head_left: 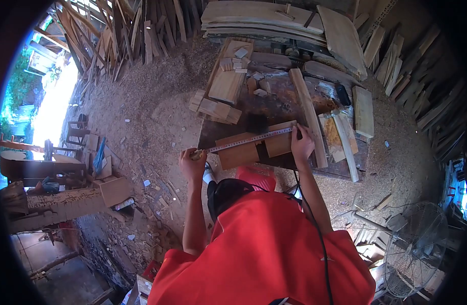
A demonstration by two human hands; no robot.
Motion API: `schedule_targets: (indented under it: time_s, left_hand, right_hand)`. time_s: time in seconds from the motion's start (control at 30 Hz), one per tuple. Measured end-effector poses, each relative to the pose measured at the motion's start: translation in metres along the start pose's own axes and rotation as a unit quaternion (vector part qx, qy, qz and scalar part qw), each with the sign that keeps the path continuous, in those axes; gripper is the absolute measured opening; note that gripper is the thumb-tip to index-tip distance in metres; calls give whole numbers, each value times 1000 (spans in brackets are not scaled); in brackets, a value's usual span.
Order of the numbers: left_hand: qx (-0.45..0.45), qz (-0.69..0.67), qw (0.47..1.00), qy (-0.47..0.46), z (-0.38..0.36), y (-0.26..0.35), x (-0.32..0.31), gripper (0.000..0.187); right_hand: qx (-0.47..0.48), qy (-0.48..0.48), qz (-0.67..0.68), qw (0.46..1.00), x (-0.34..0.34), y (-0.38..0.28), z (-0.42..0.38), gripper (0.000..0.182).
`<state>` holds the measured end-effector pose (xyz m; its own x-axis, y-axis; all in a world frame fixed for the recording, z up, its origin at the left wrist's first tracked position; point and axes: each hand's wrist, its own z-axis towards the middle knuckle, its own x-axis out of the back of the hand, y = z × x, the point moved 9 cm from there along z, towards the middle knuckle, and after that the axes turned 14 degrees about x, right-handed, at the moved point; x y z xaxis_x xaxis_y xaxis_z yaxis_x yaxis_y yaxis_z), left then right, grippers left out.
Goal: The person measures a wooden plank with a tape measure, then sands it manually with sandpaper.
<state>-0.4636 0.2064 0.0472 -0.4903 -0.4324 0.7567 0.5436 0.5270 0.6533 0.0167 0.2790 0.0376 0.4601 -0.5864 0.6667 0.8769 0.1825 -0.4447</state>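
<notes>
A tape measure (254, 138) is drawn out in a straight line over wooden pieces at the near edge of the workbench. My left hand (192, 163) is closed around its case, just off the bench's left corner. At the other end, my right hand (302, 146) pinches the blade's end against the wood; the fingertips are partly hidden. Beneath the blade lie a left wooden piece (238, 156) and a right wooden piece (279, 145), with a dark gap between them. A dark, bristly-looking object (256, 123) sits just behind the tape.
A long plank (309, 117) lies right of my right hand. Small wood blocks (259, 84) and stacked boards (264, 20) are farther back. A red stool (258, 175) stands under the bench's near edge. A wire-caged fan (415, 249) is at right; a black cable (315, 223) runs along my right arm.
</notes>
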Motion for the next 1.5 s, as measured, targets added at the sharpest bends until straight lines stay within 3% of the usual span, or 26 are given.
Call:
schedule_targets:
  time_s: [1.5]
  left_hand:
    - [-5, 1, 1000, 9, -3, 3, 3, 37]
  right_hand:
    - [-14, -14, 16, 1000, -3, 3, -1, 23]
